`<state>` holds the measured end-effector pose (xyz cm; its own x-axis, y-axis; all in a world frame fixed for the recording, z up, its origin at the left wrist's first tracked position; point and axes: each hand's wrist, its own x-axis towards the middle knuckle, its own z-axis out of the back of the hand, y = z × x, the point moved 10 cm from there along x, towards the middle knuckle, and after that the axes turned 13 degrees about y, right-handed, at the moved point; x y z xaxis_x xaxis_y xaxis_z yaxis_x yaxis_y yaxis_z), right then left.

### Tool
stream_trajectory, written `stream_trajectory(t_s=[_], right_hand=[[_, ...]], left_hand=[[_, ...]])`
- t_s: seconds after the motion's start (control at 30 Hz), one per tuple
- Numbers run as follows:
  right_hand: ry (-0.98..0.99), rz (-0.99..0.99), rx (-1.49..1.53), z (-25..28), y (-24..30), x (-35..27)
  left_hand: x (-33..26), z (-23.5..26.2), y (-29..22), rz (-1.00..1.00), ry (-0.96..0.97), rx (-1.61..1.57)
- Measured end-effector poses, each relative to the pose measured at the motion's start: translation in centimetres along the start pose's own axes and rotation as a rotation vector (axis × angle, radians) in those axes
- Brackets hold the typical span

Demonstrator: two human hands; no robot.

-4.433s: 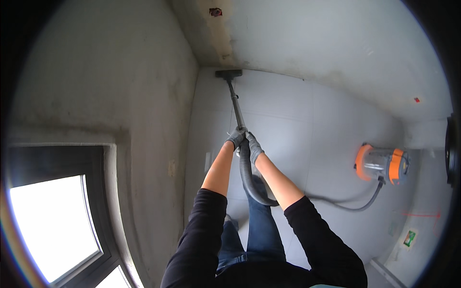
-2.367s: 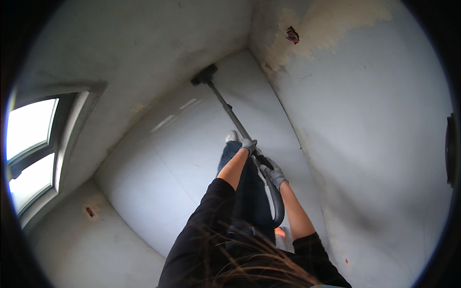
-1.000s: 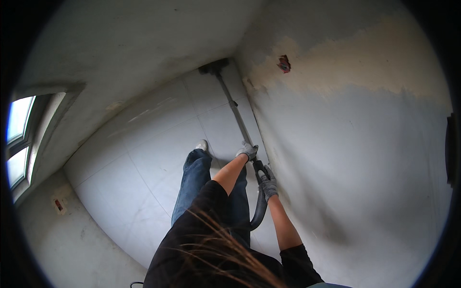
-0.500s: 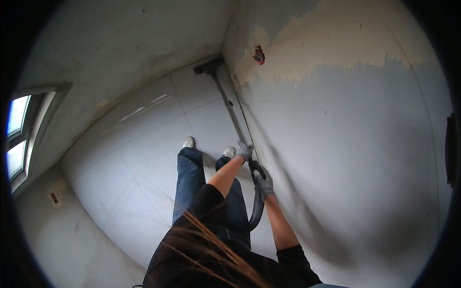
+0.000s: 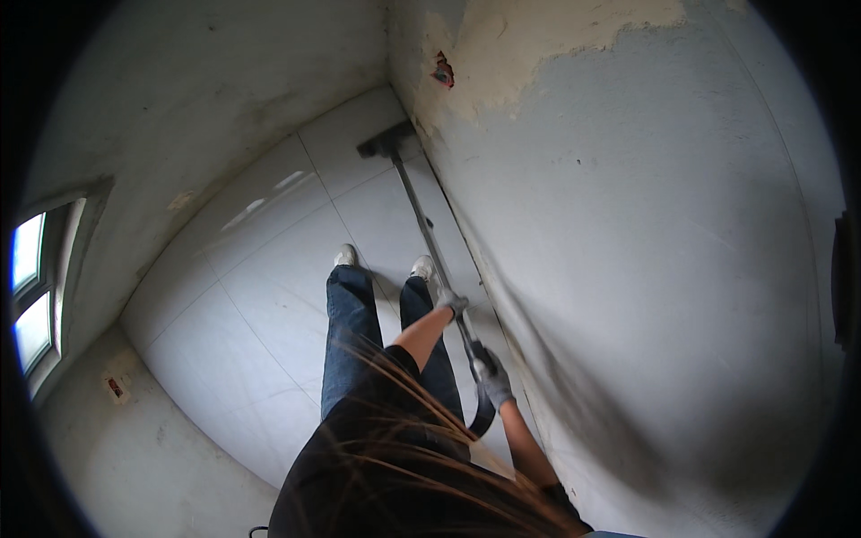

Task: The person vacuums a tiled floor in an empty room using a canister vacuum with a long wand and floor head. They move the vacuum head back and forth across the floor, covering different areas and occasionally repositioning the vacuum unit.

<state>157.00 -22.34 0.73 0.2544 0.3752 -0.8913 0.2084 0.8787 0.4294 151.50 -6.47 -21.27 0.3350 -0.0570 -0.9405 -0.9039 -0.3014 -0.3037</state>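
A long dark vacuum wand [image 5: 421,220] runs from my hands to a flat floor nozzle [image 5: 386,143] that rests on the pale tiled floor [image 5: 251,269] close to the room's corner. My left hand [image 5: 451,302], in a grey glove, grips the wand lower down the tube. My right hand [image 5: 491,377], also gloved, grips the handle end, where a dark hose [image 5: 482,420] loops down beside my leg. My legs in blue jeans [image 5: 350,332] and pale shoes [image 5: 345,256] stand just left of the wand.
A grey wall [image 5: 646,251] with a peeled beige patch [image 5: 529,36] and a small red-edged hole [image 5: 442,70] rises on the right, right next to the wand. Another wall [image 5: 206,81] stands behind the nozzle. A window [image 5: 31,287] is at the far left.
The view has swung from the window side toward the right wall and corner. The nozzle has travelled along the base of the wall into the corner. Both hands have kept their hold on the wand.
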Motion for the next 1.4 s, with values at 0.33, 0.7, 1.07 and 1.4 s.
stream_trajectory(t_s=[0.33,0.7,1.07,1.4], right_hand=[[0.081,-0.251,0.29,-2.5,-6.3,-15.5],[0.088,0.095,0.261,-6.1,7.7,7.4],[0.165,-0.061,0.485,-6.1,0.6,-9.7],[0.383,-0.081,0.542,-10.2,10.6,5.0]], left_hand=[[-8.8,-12.8,8.4,0.068,0.016,-0.116],[3.8,12.2,0.6,-0.018,-0.283,-0.178],[-12.7,-4.0,3.7,-0.06,-0.034,-0.271],[-3.6,14.0,-0.8,-0.191,-0.316,-0.428]])
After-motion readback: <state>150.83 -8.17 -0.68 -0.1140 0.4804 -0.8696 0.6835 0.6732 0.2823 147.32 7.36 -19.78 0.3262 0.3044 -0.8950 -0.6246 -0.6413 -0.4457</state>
